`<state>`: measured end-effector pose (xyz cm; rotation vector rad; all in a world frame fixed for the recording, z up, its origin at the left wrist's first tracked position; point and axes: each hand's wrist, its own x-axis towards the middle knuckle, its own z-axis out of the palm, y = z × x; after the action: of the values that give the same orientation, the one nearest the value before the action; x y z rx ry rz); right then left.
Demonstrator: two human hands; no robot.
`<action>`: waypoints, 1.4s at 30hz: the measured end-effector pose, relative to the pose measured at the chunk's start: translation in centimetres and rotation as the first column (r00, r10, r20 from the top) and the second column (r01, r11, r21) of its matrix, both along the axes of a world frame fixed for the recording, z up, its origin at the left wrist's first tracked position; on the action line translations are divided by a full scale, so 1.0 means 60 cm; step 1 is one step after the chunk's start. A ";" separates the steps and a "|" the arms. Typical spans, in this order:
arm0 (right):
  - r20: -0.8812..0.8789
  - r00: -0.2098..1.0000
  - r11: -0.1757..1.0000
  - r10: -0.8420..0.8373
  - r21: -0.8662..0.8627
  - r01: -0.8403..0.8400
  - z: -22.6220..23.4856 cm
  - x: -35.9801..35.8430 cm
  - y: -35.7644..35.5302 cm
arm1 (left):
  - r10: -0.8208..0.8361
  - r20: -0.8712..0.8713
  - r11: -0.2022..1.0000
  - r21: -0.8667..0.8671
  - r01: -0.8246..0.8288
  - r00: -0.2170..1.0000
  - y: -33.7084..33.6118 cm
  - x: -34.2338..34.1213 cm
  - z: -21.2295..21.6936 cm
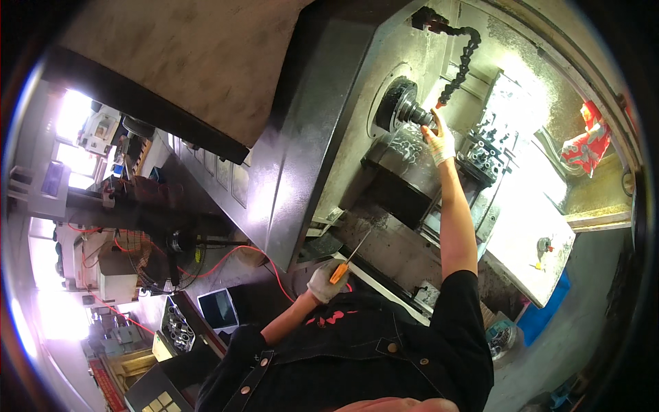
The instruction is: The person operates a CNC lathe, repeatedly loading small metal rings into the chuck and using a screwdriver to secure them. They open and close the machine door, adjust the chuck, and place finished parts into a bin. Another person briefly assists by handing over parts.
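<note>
The right hand (pixel 441 142) apparently handled the part (pixel 416 113) — grip unclear — while the left hand (pixel 325 282) clamped a screwdriver (pixel 338 274); the next move likely needed steadiness.

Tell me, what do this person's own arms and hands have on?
The left hand wears a greyish-white glove. The right hand has a pale glove too, though how much it covers is hard to tell. Short black sleeves leave the forearms uncovered.
</note>
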<state>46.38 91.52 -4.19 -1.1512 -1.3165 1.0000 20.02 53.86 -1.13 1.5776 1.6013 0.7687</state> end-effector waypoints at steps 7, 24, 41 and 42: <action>-0.137 0.990 0.998 -0.009 0.060 0.018 -0.025 0.022 0.028 | -0.121 -0.045 0.990 -0.082 0.117 0.992 -0.023 -0.020 0.000; -0.227 0.971 0.865 -0.078 -0.499 -0.048 0.031 0.007 0.059 | 0.074 -0.123 0.937 0.350 -0.026 0.990 0.023 -0.278 0.382; -0.140 0.984 0.816 0.108 -0.554 -0.169 0.031 -0.031 0.047 | 0.310 -0.624 0.716 0.650 0.256 0.717 0.207 -0.263 0.438; -0.149 0.985 0.928 0.089 -0.348 -0.137 -0.002 -0.010 0.051 | 0.310 -0.607 0.718 0.654 0.238 0.732 0.216 -0.268 0.433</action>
<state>45.80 94.59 -4.29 -1.2646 -1.1341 1.4198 3.95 66.84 24.86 2.6461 1.9794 0.9474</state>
